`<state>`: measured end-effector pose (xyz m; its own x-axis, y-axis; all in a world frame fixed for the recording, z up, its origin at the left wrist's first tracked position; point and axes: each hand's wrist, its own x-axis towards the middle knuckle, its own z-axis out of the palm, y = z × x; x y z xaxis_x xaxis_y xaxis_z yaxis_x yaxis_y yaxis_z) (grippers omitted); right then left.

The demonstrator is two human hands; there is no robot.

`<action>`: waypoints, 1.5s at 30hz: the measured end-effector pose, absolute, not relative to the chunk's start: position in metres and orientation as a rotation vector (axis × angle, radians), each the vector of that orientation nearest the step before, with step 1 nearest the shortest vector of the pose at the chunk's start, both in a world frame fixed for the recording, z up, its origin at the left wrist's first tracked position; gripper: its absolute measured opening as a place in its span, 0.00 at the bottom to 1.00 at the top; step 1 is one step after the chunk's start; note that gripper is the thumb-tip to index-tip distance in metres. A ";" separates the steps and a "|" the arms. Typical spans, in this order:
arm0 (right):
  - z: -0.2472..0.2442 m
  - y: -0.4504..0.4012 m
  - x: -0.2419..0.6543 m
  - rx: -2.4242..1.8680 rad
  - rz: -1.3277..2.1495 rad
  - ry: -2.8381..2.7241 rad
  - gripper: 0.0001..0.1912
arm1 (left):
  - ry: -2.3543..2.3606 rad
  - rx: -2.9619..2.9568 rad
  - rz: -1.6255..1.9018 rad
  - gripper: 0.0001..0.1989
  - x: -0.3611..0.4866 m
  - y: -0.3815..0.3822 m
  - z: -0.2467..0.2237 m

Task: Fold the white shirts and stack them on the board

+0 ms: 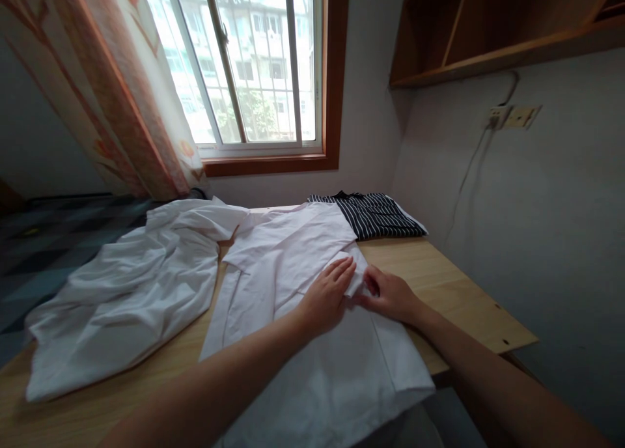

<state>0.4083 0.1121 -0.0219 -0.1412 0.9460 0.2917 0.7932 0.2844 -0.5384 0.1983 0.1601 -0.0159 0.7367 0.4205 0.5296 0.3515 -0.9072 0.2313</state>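
Note:
A white shirt [293, 239] lies spread on the wooden table [454, 285], its lower part reaching over the front edge. My left hand [329, 295] rests flat on the shirt's right side, fingers extended over a folded bit of white cloth. Just to the right, my right hand [388, 295] has its thumb and fingers curled at the edge of that fold, pinching the white fabric. The two hands are close together.
Crumpled white cloth [141, 285] covers the table's left part. A folded black-and-white striped garment [381, 215] lies at the back right. Behind are a curtain [122, 90], a window, a wall shelf [488, 57] and a socket with a cable [498, 117].

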 end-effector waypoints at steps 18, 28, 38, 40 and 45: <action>-0.025 0.120 0.418 -1.426 0.492 -1.771 0.10 | 0.616 2.808 0.825 0.26 0.201 0.155 -0.009; -0.014 0.120 0.420 -1.342 0.956 -1.137 0.15 | 0.810 2.594 0.872 0.28 0.204 0.156 -0.013; -0.017 0.122 0.422 -1.295 0.979 -1.137 0.14 | 0.556 2.786 0.632 0.28 0.206 0.155 -0.016; -0.017 0.123 0.421 -1.303 0.951 -1.164 0.14 | 0.511 2.817 0.534 0.30 0.206 0.154 -0.017; -0.014 0.123 0.420 -1.333 0.926 -1.231 0.16 | 0.612 2.765 0.611 0.28 0.207 0.155 -0.017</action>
